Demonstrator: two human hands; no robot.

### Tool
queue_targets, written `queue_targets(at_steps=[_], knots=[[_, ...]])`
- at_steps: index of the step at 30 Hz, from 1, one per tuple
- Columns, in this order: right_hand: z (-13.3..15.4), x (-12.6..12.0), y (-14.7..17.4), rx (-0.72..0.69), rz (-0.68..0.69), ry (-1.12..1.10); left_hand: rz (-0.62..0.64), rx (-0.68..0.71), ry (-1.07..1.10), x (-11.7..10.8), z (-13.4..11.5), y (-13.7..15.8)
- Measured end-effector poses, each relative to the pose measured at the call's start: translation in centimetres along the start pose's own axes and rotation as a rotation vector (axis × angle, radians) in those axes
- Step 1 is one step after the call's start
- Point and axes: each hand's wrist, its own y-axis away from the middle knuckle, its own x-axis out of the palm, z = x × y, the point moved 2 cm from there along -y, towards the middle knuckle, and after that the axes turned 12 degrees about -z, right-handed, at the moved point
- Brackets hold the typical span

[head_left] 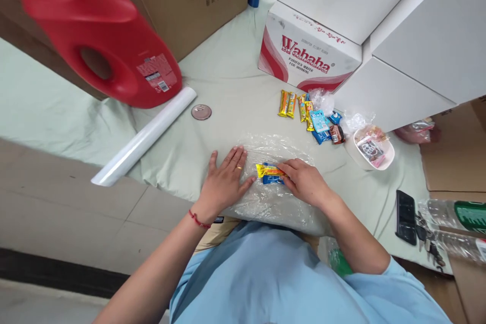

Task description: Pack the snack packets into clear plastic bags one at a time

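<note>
A sheet of clear plastic wrap [254, 202] lies crinkled on the cloth before me. On it rest a yellow-and-orange snack packet [269, 170] and a blue snack packet [271, 180], side by side. The fingers of my right hand [306, 181] close on the right end of the yellow packet, covering part of both. My left hand [226, 182] lies flat with fingers stretched out at the left edge of the wrap, holding nothing. Beyond the wrap, several yellow packets [287, 104] and blue packets [321, 136] lie in a loose group.
A white roll [144, 136] and a round metallic disc [201, 112] lie left, near a big red jug [125, 45]. Right stand a white bowl [387, 157], a phone [406, 217], keys [433, 250] and plastic bottles [436, 208]. Behind are a Wahaba-lettered carton [307, 55] and white boxes [413, 91].
</note>
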Motion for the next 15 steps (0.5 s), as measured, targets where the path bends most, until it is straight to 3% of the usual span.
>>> queue_targets(at_steps=[15], knots=[[0.67,0.75,-0.3,-0.101,-0.02,0.156,0.005,0.006,-0.005,0.08,0.12,0.04]])
